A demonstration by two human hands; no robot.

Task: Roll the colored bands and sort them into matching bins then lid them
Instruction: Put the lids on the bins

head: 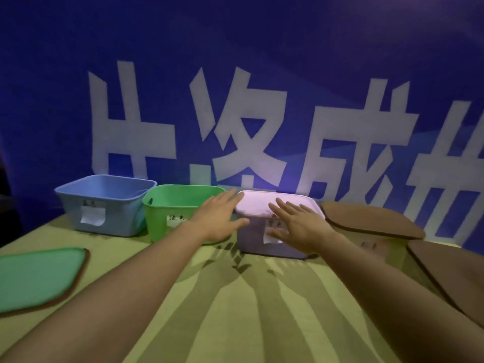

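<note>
green lid (39, 276) lies flat at left, w/ blue bin (104, 205) and green bin (167, 208) uncovered. left hand (217, 218) and right hand (298, 224) flat, fingers straight, at pink lid (264, 204) on its bin. lid looks light, bendy; hold by edges.

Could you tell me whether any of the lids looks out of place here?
Yes: the green lid lies flat on the table's near left, while the green bin stands open. The brown lid sits tilted on its bin.
</note>
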